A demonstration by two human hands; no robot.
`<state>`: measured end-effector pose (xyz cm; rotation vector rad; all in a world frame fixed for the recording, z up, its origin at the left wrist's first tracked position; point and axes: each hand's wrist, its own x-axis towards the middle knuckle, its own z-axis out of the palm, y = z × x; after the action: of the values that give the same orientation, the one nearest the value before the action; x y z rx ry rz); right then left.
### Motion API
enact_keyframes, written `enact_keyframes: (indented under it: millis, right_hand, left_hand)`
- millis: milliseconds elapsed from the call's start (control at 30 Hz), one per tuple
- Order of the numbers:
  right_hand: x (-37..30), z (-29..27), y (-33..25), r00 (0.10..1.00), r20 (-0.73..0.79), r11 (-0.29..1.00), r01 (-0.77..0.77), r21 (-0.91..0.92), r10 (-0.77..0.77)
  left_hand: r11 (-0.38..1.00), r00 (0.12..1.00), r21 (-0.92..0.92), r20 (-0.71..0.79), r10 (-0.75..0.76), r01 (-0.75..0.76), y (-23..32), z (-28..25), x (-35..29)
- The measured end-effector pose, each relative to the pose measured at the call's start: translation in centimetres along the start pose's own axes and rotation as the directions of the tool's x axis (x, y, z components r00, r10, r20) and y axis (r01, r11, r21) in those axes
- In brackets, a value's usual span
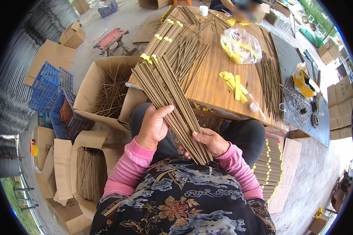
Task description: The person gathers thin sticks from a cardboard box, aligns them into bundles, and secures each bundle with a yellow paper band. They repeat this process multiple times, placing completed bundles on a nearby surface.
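Note:
A loose sheaf of thin brown incense sticks lies slantwise between my two hands, over my lap and the near table edge. My left hand is closed around its middle, thumb across the top. Lower down, my right hand grips the near end, with fingers partly hidden underneath. The far ends fan slightly apart. Just beyond them, bundles of sticks with yellow bands rest on the wooden table, beside a pile of loose sticks. Yellow paper strips lie to the right, near a small white cup.
A clear plastic bag holds yellow paper. Cardboard boxes of sticks and blue crates stand at left. Banded bundles lie at lower right. A grey board carries metal bits. Another person's arm shows across the table.

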<state>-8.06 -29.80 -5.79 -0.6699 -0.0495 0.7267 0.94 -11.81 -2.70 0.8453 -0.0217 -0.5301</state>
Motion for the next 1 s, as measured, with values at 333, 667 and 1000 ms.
enact_keyframes:
  millis: [333,667,1000]
  right_hand:
    - [-0.1,-0.1,0.0,0.996,0.079,0.998,-0.035,0.045,0.031]
    - [0.0,-0.3,-0.1,0.998,0.061,0.999,-0.002,0.05,-0.001]
    - [-0.1,-0.8,-0.7,0.998,0.002,0.997,0.056,0.043,-0.056]
  left_hand:
    - [1.0,0.999,-0.005,0.046,-0.028,0.028,-0.4,-0.9,0.7]
    - [0.993,0.986,-0.04,0.125,-0.11,0.116,-0.4,0.6,1.7]
    - [0.998,0.999,-0.06,-0.023,-0.033,0.032,-0.1,2.5,2.4]
